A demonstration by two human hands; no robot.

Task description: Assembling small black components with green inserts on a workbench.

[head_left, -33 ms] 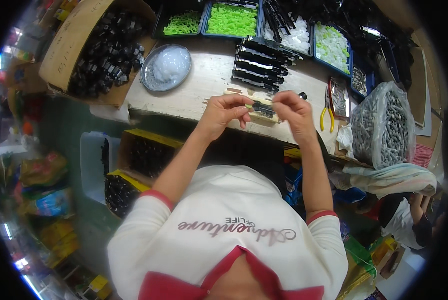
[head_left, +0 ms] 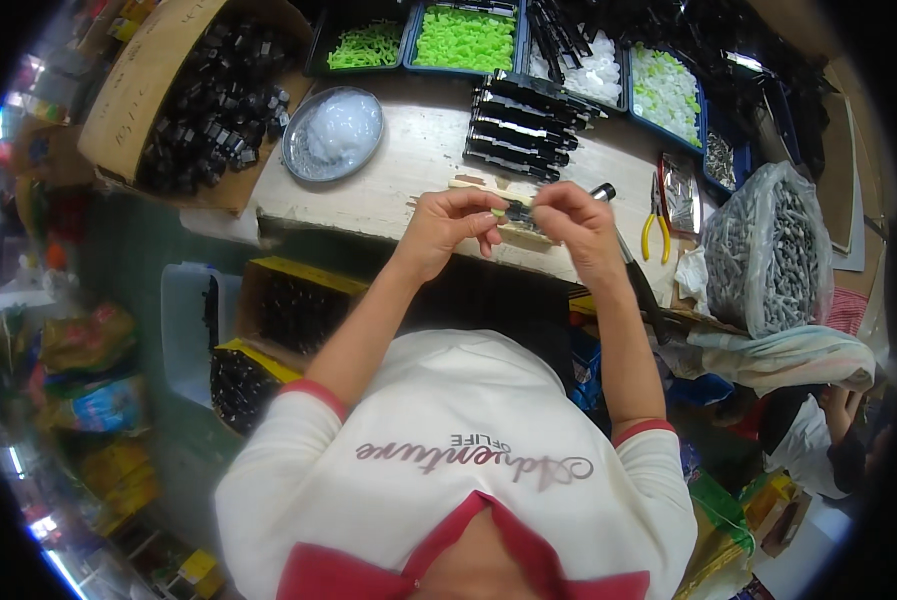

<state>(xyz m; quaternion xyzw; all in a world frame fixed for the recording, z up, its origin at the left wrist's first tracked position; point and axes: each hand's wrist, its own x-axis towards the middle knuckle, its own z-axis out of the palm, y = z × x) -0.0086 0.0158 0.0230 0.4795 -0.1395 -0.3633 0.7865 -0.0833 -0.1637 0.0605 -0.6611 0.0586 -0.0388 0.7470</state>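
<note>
My left hand (head_left: 446, 235) pinches a small pale green piece (head_left: 498, 212) between thumb and fingertips at the table's front edge. Close beside it, my right hand (head_left: 580, 232) has its fingers drawn together in a pinch; what they hold, if anything, is too small and blurred to make out. Under both hands lies a cream-coloured fixture (head_left: 466, 184) with a dark part in it, largely covered by my fingers. Just beyond it, several black assembled parts (head_left: 523, 125) lie in a row. To the right of my right hand rests a hammer-like tool (head_left: 604, 191) with a metal head and dark handle.
Bins of green pieces (head_left: 463, 42) and white pieces (head_left: 596, 72) line the back. A bowl (head_left: 290, 150) of whitish grease-like stuff and a carton (head_left: 118, 110) of black parts stand left. Yellow-handled pliers (head_left: 654, 238) and a bag of grey parts (head_left: 768, 255) lie right.
My right hand has shifted left, closer to my left hand, uncovering more of the hammer-like tool. My left hand stays in place with the green piece.
</note>
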